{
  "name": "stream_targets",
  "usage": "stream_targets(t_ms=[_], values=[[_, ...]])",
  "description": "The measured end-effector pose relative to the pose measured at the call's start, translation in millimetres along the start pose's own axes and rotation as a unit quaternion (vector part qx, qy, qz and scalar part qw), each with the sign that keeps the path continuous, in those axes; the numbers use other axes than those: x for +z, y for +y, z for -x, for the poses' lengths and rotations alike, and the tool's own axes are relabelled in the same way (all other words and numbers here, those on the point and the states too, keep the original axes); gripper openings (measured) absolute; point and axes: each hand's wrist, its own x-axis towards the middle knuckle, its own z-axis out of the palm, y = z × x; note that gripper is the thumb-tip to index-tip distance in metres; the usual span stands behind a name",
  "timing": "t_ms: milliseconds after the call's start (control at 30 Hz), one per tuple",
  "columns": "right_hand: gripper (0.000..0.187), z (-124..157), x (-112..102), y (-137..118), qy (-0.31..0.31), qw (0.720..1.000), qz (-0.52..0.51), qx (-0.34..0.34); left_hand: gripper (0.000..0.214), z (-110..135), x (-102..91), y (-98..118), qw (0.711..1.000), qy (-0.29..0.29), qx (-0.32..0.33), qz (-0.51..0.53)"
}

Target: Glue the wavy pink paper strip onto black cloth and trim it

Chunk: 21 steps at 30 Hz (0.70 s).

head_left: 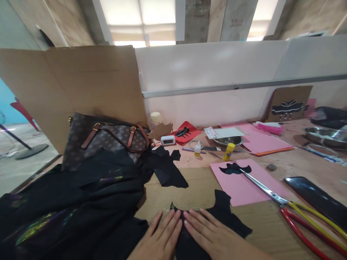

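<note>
Left hand point(162, 234) and right hand point(204, 231) lie flat at six o'clock, fingers extended, side by side on black cloth point(189, 249), gripping nothing visible. Smoothing appears in hand: pressure should be even, worked outward from the centre, without dragging the edges. Scissors point(279, 199), at four o'clock, sit clear.

Place read as a small craft workshop. Scissors point(279, 199), a glue stick point(229, 152) and cut black cloth point(229, 215) covered the worktable point(322, 169); a bat-motif sample card point(279, 94) leaned behind.
</note>
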Motion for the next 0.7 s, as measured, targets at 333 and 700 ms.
stream_targets(t_ms=[333,700], values=[[0.092,44.2,-28.9,-2.2,-0.112,0.975,-0.113,0.158,0.07,1.1,-37.9,-0.5,0.992,-0.065,-0.034,0.102],[0.079,66.3,-55.3,4.3,-0.116,0.966,-0.052,0.227,0.092,1.9,-38.7,0.8,0.991,-0.046,-0.043,0.115]])
